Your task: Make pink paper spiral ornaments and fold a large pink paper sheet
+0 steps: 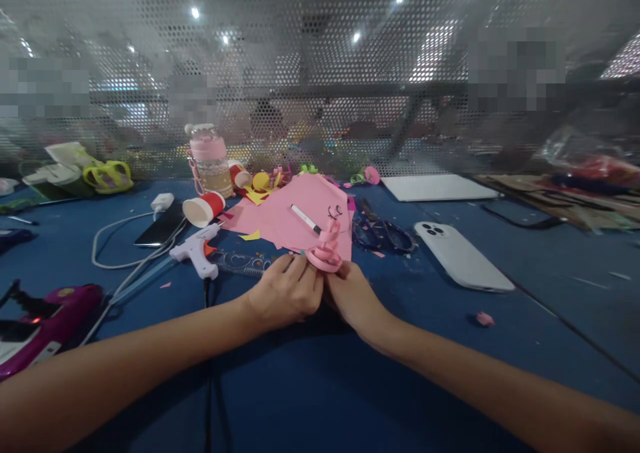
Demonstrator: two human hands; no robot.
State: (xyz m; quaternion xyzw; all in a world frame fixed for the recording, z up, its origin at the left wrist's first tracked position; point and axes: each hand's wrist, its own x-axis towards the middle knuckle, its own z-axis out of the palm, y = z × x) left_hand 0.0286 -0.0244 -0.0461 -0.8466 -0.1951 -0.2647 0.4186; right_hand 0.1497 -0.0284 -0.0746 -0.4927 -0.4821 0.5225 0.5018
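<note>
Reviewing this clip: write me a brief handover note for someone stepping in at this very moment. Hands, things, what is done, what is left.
Left hand: curled, fingers pressed against the pink paper curl from its left.
Right hand: grip closed on the base of the same curl.
Things: the curl stands at the near edge of the pink sheet, on which a white pen lies. White glue gun lies left of the hands, scissors and a white phone to the right, on the blue table.
Done: pink strip is rolled into loops.
Left: whether it is fixed in place cannot be told; both hands are on it.
</note>
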